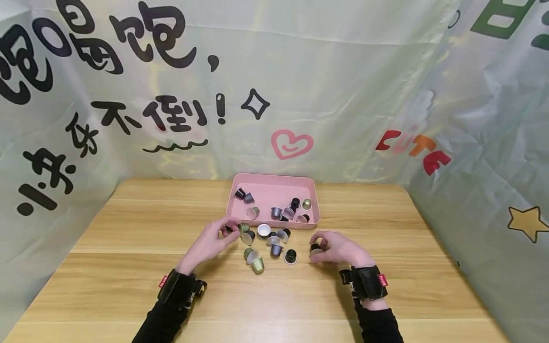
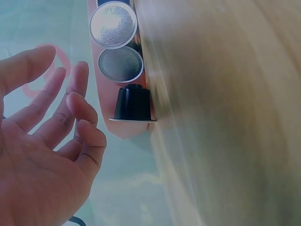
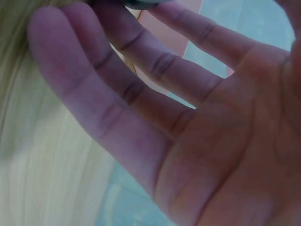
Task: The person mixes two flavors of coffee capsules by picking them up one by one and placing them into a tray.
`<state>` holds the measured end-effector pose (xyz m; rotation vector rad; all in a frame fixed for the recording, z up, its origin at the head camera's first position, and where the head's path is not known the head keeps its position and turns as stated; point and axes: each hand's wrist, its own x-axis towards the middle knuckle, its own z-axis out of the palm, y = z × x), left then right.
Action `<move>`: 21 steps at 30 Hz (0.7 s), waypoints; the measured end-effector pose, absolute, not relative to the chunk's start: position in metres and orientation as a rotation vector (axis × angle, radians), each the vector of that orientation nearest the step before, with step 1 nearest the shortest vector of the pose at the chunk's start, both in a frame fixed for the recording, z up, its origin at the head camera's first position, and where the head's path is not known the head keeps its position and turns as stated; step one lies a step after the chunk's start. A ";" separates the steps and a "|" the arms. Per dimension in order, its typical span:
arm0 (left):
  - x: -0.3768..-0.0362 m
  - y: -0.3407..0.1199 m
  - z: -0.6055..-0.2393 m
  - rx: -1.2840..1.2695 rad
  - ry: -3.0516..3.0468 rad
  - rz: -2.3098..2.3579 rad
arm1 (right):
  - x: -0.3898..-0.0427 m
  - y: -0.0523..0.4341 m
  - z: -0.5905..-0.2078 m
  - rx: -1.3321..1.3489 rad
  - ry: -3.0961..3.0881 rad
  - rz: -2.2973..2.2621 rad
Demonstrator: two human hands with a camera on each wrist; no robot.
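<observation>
My left hand (image 1: pixel 218 234) is at the tray's front left corner, fingers loosely bent. Partly hidden under it is a black coffee capsule (image 2: pixel 134 103), which shows apart from the fingers in the left wrist view. My right hand (image 1: pixel 339 247) is right of the loose capsules, its thumb and fingers around a black-topped coffee capsule (image 1: pixel 316 247). In the right wrist view only a sliver of that capsule (image 3: pixel 141 4) shows by the fingertips. Between the hands lie several capsules, among them a green one (image 1: pixel 258 265), a purple-grey one (image 1: pixel 276 250) and a black one (image 1: pixel 290 256).
A shallow pink tray (image 1: pixel 274 185) stands at the back of the wooden table (image 1: pixel 266 309), with several capsules scattered inside. A white-lidded capsule (image 1: pixel 263 230) lies close to its front rim. Behind the table hangs a printed curtain (image 1: pixel 343 95).
</observation>
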<state>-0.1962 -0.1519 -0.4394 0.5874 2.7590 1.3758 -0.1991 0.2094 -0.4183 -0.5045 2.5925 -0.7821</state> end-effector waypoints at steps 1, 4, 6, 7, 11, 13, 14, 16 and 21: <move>-0.196 -0.152 -0.439 0.585 2.760 1.375 | -0.199 0.209 -0.419 -0.502 2.596 -0.781; -0.196 -0.151 -0.439 0.578 2.762 1.378 | -0.200 0.207 -0.420 -0.508 2.612 -0.773; -0.196 -0.150 -0.439 0.580 2.766 1.378 | -0.200 0.206 -0.421 -0.525 2.619 -0.765; -0.196 -0.150 -0.439 0.579 2.766 1.380 | -0.201 0.206 -0.421 -0.539 2.623 -0.759; -0.196 -0.150 -0.440 0.593 2.767 1.379 | -0.202 0.205 -0.423 -0.586 2.625 -0.749; -0.196 -0.149 -0.440 0.593 2.765 1.384 | -0.203 0.205 -0.424 -0.596 2.621 -0.747; -0.196 -0.149 -0.440 0.595 2.763 1.382 | -0.203 0.205 -0.424 -0.595 2.617 -0.751; -0.196 -0.149 -0.440 0.603 2.759 1.379 | -0.202 0.205 -0.423 -0.581 2.601 -0.760; -0.196 -0.148 -0.440 0.593 2.737 1.372 | -0.201 0.203 -0.422 -0.505 2.549 -0.785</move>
